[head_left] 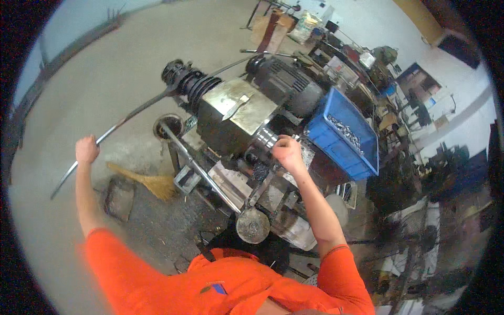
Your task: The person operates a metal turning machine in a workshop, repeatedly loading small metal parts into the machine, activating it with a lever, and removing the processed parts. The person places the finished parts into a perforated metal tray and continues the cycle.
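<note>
My left hand point(87, 149) is closed around a long metal lever point(128, 116), out to the left of a small lathe. The lever slopes up to the spring and collar at the rear end of the lathe's spindle point(191, 83). At the front, my right hand point(287, 153) is at the shiny round collet chuck point(265, 138), its fingers curled together. Whatever those fingers pinch is hidden by the hand. The metal headstock point(231, 107) stands between both hands, with a flat pale tool point(236, 107) lying on top.
A blue plastic bin point(341, 134) holding many small metal parts stands right of the chuck, beside the electric motor point(289, 84). A steel bar handle point(205, 176) and a round metal disc point(253, 226) are near my body. A straw broom point(152, 184) and a dustpan point(119, 197) lie on the floor.
</note>
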Motion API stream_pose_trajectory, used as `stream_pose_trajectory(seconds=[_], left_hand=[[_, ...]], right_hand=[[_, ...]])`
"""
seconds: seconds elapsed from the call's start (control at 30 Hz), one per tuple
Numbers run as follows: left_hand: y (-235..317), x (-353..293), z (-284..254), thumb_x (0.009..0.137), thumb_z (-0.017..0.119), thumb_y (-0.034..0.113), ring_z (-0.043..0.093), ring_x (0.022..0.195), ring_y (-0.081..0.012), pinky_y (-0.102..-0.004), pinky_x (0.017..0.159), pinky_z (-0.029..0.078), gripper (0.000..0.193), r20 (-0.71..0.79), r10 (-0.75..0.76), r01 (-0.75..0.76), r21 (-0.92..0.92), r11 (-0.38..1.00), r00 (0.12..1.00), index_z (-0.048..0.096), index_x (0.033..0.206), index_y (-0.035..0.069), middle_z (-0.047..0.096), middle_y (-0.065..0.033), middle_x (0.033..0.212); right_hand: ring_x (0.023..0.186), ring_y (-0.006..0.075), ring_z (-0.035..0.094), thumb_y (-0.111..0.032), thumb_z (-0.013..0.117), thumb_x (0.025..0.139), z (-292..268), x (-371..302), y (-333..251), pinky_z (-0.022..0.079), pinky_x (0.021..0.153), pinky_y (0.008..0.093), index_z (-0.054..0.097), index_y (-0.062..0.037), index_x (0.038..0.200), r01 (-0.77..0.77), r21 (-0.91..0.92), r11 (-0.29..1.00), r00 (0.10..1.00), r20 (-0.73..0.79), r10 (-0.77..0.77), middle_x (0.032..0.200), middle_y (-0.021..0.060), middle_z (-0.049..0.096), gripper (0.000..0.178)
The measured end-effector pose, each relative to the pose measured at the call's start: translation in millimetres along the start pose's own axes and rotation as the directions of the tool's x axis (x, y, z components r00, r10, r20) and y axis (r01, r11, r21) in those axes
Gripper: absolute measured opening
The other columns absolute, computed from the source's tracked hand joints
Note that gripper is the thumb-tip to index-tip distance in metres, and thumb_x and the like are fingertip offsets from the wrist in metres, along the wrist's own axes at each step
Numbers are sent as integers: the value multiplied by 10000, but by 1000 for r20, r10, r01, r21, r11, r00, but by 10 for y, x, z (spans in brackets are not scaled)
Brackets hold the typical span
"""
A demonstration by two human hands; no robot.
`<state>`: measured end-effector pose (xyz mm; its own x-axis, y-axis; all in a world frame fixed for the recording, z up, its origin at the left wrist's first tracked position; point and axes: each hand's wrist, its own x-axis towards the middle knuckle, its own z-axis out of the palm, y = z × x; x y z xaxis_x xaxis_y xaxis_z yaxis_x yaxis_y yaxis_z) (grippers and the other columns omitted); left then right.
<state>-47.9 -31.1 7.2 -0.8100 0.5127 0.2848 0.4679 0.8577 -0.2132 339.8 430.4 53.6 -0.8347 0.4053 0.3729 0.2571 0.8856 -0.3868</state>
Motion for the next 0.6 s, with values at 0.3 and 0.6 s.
stream_pose_trajectory(seconds=[0.3,0.6], left_hand=[[1470,-512,243,745,523,149,551,787,-327,-376,679,439,255,-120,-278,76,-795,601,953,543,971,34,572,-179,861],[2580,-821,784,679,572,312,558,853,-217,-346,688,438,295,471,595,-636,-90,767,651,559,885,101,585,-91,851]], right_hand=[[928,271,520,-45,550,491,-904,-1395,-193,404,783,309,589,-30,725,-237,105,966,946,-201,254,1103,156,484,238],[795,252,577,-44,536,530,-1578,-3189,255,445,691,278,607,8,756,-737,190,649,609,-231,759,962,154,567,242]])
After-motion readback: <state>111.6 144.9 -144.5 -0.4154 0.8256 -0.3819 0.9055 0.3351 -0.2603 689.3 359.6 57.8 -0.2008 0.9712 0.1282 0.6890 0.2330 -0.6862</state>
